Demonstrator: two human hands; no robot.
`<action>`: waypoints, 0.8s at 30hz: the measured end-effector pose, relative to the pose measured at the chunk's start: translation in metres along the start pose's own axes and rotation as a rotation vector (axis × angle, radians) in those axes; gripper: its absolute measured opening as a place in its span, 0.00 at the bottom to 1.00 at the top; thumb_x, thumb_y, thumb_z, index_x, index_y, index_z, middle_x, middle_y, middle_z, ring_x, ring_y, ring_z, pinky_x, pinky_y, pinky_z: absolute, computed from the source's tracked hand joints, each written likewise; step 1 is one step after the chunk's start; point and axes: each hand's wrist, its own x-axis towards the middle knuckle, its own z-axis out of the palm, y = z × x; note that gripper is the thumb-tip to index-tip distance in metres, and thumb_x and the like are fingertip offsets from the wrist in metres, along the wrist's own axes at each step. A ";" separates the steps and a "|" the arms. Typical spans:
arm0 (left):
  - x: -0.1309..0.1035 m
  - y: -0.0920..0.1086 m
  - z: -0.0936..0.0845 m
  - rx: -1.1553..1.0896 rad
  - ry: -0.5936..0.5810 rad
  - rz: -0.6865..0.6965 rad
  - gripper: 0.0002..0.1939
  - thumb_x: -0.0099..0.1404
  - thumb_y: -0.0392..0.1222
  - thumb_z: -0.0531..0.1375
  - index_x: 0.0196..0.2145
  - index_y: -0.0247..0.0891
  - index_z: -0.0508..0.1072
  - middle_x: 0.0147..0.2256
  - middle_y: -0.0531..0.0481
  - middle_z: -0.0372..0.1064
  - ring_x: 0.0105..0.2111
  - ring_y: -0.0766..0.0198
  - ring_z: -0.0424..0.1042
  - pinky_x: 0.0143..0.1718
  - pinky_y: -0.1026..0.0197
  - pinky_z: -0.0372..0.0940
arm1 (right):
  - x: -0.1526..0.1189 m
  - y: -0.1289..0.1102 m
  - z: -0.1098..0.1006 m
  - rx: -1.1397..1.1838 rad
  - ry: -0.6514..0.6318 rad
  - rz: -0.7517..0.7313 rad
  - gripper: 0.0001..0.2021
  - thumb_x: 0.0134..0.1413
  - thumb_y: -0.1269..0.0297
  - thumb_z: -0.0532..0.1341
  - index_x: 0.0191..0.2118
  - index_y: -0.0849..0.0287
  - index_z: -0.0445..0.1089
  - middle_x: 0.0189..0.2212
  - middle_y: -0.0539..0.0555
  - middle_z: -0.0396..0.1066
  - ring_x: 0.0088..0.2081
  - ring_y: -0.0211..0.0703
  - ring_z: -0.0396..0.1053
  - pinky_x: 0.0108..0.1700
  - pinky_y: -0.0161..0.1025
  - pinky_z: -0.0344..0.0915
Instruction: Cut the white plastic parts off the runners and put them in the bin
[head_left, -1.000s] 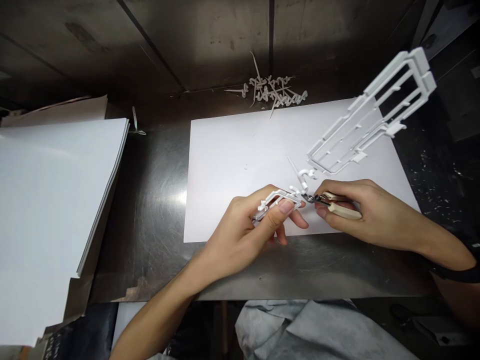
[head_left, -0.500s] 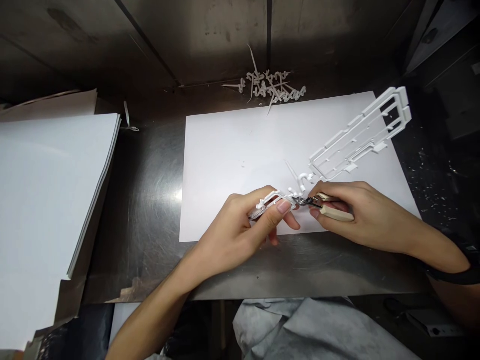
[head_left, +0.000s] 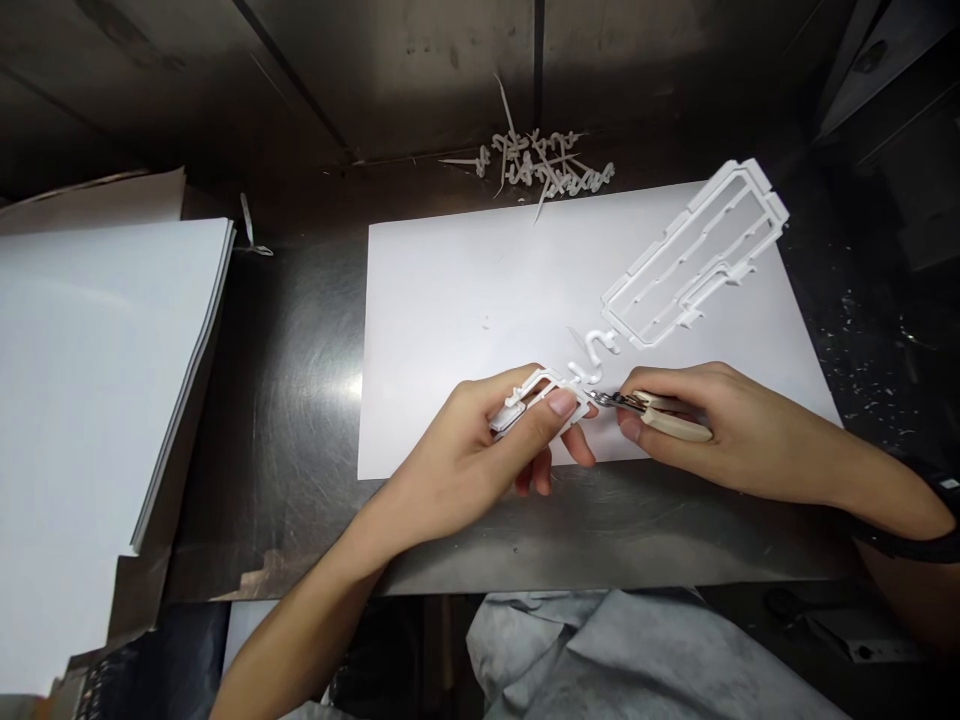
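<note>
Two white plastic frames joined by a curved runner [head_left: 592,350] make up one moulded piece. Its long frame [head_left: 694,255] slants up to the right above a white sheet [head_left: 435,300]. My left hand [head_left: 495,440] is closed on the small frame [head_left: 544,385] at the near end, thumb on top. Cream-handled side cutters [head_left: 671,418] sit in the grip of my right hand [head_left: 727,430]. Their jaws reach the small frame close to my left thumb; whether they touch it I cannot tell.
Cut-off white runner scraps [head_left: 544,165] lie heaped behind the sheet. A stack of white sheets [head_left: 97,400] on cardboard stands at the left. White crumbs dot the metal bench [head_left: 292,400] at the right. A metal wall rises at the back.
The long frame has swung a little left and turned its flat side more towards me. The cutter jaws have shifted slightly left and down along the small frame.
</note>
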 end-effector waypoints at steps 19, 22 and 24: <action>0.003 -0.002 0.004 0.095 -0.010 -0.021 0.17 0.84 0.52 0.62 0.42 0.37 0.80 0.39 0.53 0.83 0.28 0.71 0.75 0.30 0.70 0.72 | 0.002 0.001 -0.001 0.045 -0.068 0.020 0.09 0.73 0.58 0.65 0.40 0.54 0.78 0.27 0.47 0.70 0.28 0.44 0.61 0.31 0.41 0.56; 0.001 -0.001 0.006 0.064 -0.032 -0.055 0.19 0.85 0.53 0.61 0.42 0.37 0.79 0.39 0.52 0.83 0.27 0.70 0.76 0.27 0.69 0.73 | 0.000 0.005 -0.003 0.098 -0.154 0.026 0.12 0.75 0.54 0.65 0.41 0.54 0.78 0.27 0.47 0.69 0.28 0.44 0.62 0.32 0.41 0.58; 0.000 0.001 0.006 0.050 -0.053 -0.076 0.19 0.85 0.54 0.61 0.42 0.37 0.79 0.39 0.52 0.83 0.27 0.69 0.76 0.27 0.68 0.73 | -0.001 0.005 -0.005 0.142 -0.220 0.039 0.16 0.77 0.48 0.64 0.40 0.54 0.76 0.30 0.48 0.72 0.30 0.45 0.66 0.33 0.41 0.60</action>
